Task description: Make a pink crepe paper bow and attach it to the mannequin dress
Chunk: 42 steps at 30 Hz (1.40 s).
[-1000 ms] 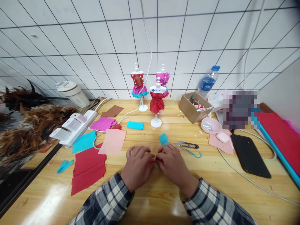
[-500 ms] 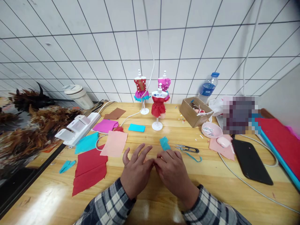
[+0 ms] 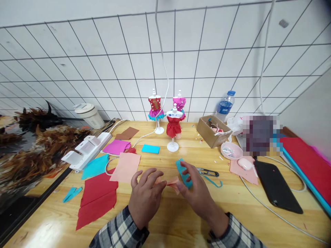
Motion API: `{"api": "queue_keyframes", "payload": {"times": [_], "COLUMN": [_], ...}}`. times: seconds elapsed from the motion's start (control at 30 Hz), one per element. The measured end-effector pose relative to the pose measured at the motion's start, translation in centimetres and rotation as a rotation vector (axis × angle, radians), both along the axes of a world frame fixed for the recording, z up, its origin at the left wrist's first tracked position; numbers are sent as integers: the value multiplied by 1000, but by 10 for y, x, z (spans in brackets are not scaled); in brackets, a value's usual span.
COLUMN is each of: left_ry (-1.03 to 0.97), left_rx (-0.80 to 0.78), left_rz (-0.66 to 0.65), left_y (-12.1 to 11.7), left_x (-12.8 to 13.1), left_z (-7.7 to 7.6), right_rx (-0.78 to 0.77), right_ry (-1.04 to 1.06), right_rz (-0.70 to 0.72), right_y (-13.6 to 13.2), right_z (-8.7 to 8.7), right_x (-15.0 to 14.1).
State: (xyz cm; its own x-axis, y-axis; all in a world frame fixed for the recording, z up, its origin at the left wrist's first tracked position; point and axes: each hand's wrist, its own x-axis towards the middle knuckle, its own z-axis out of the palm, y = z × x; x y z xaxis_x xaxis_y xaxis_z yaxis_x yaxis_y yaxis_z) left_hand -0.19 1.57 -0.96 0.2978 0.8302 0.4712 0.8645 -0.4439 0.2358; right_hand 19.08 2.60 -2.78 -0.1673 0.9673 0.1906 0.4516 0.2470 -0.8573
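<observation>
My left hand point(image 3: 145, 199) pinches a small gathered piece of peach cloth point(image 3: 172, 181) between thumb and forefinger, its other fingers raised. The cloth is bunched narrow near the pinch and fans out on the right. My right hand point(image 3: 199, 194) is open, thumb apart from the fingers, just right of the cloth; whether the thumb touches it I cannot tell. Under its fingertips lies a strip of teal cloth point(image 3: 181, 169), partly hidden. Thread snips point(image 3: 210, 172) lie beyond that hand, with a thin teal strip point(image 3: 213, 182) beside them.
Three small dress forms, including one in red point(image 3: 173, 127), stand near the wall. A cardboard box point(image 3: 210, 136), a pink dish point(image 3: 231, 155) and a phone point(image 3: 276, 187) are on the right. Cut cloth, including a red piece point(image 3: 97, 203), and a power strip point(image 3: 86, 153) are on the left.
My right hand has let go and moved right from the left fingertips, its fingers spreading. The peach cloth between the hands now shows. The view has tilted up slightly.
</observation>
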Motion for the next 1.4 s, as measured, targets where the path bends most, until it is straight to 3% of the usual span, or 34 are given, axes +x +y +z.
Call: {"api": "queue_keyframes", "payload": {"times": [0.1,0.17,0.33,0.43,0.63,0.8,0.97,1.1,1.27,1.4], "left_ry": [-18,-30,-73,-95,-98,-102,-97,-157,-367,-384], "left_rx": [69,80,-37,-133,-131,-187,-193,-266,-479,-609], "left_rz": [-3,-28,-101,-76,-14,-112,-188,-213,-274,-236], "left_y": [1,0,-3,-3,-1,4,21,34,37,35], "left_x": [-1,2,9,11,12,3,-5,5,12,9], "left_z": [2,1,-2,1,5,4,9,4,-17,-19], "right_rx": [-269,-340,-230,-147,-339,-207,-43,0,1,-1], "right_ry": [150,141,20,-39,211,119,-29,-329,-567,-690], "right_rz": [48,78,-2,-34,6,-19,-297,-288,-307,-379], "right_y": [6,8,5,3,3,6,8,0,1,13], "right_z": [-2,-3,2,4,0,12,22,11,-1,-4], "right_x": [2,1,-3,-4,-7,10,83,118,96,70]}}
